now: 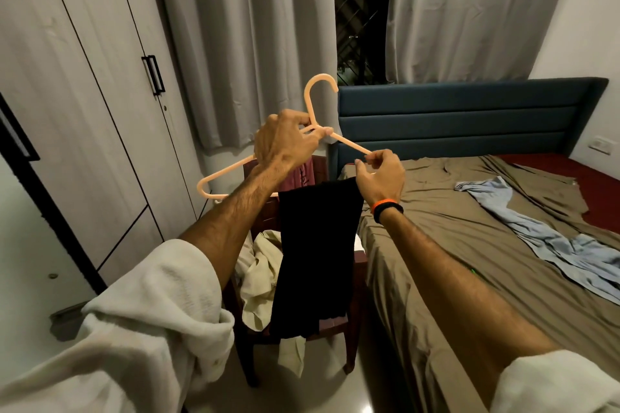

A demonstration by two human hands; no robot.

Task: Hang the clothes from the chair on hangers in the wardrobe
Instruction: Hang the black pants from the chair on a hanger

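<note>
At the centre of the frame we hold a peach plastic hanger (231,174) above a dark wooden chair (335,322). Our left hand (285,141) grips its neck under the hook, fingers curled; our right hand (380,176) pinches the end of its right arm, where a black garment (315,255) hangs straight down, seemingly draped over the lower bar. Cream clothes (260,275) and a maroon piece (298,178) lie on the chair beneath. The wardrobe (84,94), doors closed, fills the upper left; a bed (469,245) lies at the right. We judge the garment sits near one end, so tilting the hanger could let it slide off, and the closed doors need a free hand
</note>
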